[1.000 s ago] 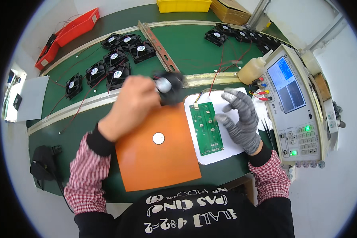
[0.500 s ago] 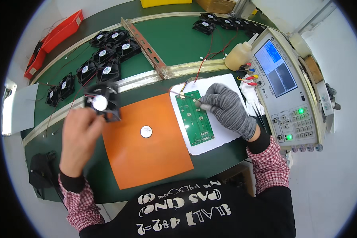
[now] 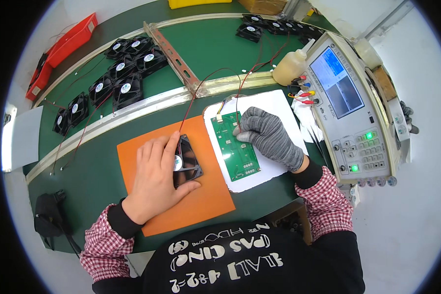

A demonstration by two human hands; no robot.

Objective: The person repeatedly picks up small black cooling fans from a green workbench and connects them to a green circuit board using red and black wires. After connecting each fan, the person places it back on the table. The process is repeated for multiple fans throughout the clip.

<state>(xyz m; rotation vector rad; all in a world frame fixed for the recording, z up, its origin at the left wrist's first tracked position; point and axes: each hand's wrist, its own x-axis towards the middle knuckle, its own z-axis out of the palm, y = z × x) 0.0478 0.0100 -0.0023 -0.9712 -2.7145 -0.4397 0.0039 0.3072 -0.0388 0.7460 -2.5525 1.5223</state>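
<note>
- A green table (image 3: 95, 171) fills most of the room we see, with white walls around it.
- An orange mat (image 3: 198, 210) lies near the person, and a black fan (image 3: 187, 159) sits on it.
- The bare left hand (image 3: 154, 179) lies palm down on the left part of the fan. Its fingers are almost straight and its thumb sticks out by the near edge.
- The right hand (image 3: 269, 137) wears a grey striped glove. Its fingers are curled, and the thumb and fingertips pinch a thin red wire (image 3: 237, 105) over the green board (image 3: 237, 157).
- The board lies on a white pad (image 3: 281, 110), just beside the mat.
- A tan bottle (image 3: 289, 68) stands behind the pad, near a big pale machine (image 3: 349, 125) with a blue screen (image 3: 338, 81).
- More black fans (image 3: 126, 88) sit in a bunch on the far left part of the table.
- Red bins (image 3: 69, 46) stand behind them.
- A black bag (image 3: 50, 215) lies at the left.
</note>
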